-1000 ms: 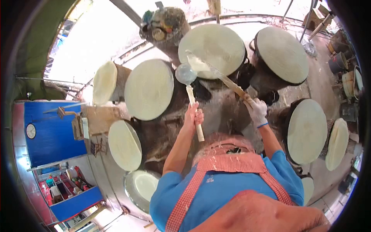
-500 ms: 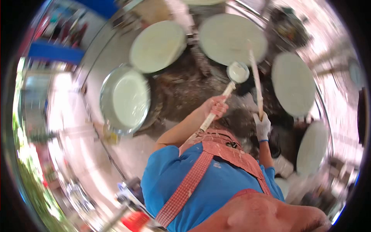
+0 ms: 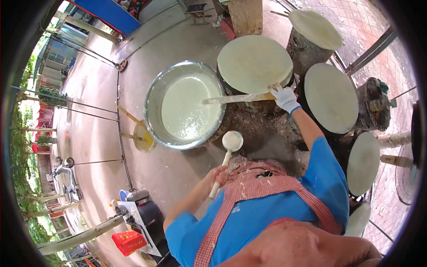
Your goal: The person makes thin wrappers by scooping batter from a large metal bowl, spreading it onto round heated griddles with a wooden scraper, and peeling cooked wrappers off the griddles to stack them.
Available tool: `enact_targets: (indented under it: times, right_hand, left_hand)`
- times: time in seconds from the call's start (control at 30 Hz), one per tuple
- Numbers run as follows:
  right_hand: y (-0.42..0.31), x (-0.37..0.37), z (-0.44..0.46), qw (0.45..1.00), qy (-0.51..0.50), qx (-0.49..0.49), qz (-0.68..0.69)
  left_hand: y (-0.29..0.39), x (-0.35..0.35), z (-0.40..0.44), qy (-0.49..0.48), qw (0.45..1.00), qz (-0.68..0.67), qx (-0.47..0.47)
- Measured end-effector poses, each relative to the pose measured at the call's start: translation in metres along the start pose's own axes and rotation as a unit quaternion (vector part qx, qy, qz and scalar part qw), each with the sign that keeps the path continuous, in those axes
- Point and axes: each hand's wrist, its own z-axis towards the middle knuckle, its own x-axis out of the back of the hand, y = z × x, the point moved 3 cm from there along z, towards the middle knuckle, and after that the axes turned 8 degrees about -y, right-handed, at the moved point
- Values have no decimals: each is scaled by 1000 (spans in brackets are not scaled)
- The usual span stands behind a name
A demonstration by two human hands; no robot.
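My bare left hand point(image 3: 216, 175) is wrapped round the handle of a ladle point(image 3: 232, 141), held close to my apron. White residue coats the ladle's bowl. My gloved right hand point(image 3: 285, 98) grips one end of a flat wooden paddle point(image 3: 240, 98). The paddle points left, and its far end is over the white batter point(image 3: 184, 104) in a large metal basin point(image 3: 150, 124); whether it touches the batter I cannot tell. Just beyond the right hand lies a round griddle point(image 3: 253, 62) covered with a pale layer.
Other pale-covered round griddles point(image 3: 331, 98) curve round my right side, one more point(image 3: 315, 29) standing at the back. Left of the basin is a small tub point(image 3: 144, 137) with yellow liquid and two handles. A red box point(image 3: 129, 241) is at lower left.
My view has turned left, bringing the basin nearer the middle. The paddle has swung from pointing away over the griddles to pointing left over the basin. The ladle has come closer to my body.
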Motion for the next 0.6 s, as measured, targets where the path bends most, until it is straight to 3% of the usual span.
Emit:
enact_targets:
  times: [0.1, 0.13, 0.2, 0.27, 0.33, 0.37, 0.43, 0.47, 0.5, 0.53, 0.57, 0.6]
  right_hand:
    - [15, -39, 40, 990, -97, 102, -23]
    - [24, -43, 48, 991, -98, 91, -25]
    - [27, -15, 67, 981, -125, 150, -17]
    - [41, 13, 99, 986, -127, 106, 15]
    - [66, 52, 141, 989, -110, 49, 86]
    - [81, 68, 162, 983, -112, 5, 144]
    - [131, 70, 199, 989, -35, -18, 141]
    - [155, 73, 220, 985, -57, -25, 158]
    - [178, 76, 242, 982, -79, -29, 172]
    - [197, 82, 258, 986, -15, -30, 165]
    - [214, 84, 268, 984, 51, -38, 165]
    - [233, 89, 280, 976, 38, -58, 206]
  left_hand:
    - [15, 7, -13, -5, 1000, -9, -21]
    - [19, 6, -15, -6, 1000, -12, -26]
    - [25, 3, -17, -7, 999, -23, -38]
    - [28, -14, -16, -41, 996, -77, -8]
    - [27, -34, -16, 73, 988, -111, -83]
    - [24, -57, -17, 74, 987, -117, -88]
    - [27, -100, -17, 176, 957, 107, -201]
    - [27, -92, -7, 181, 957, 94, -208]
    - [30, -79, 12, 64, 984, -13, -164]
    - [31, -81, 25, -60, 984, -113, -123]
    - [27, -94, 30, -110, 976, -104, -159]
    - [21, -107, 33, -107, 974, -106, -169]
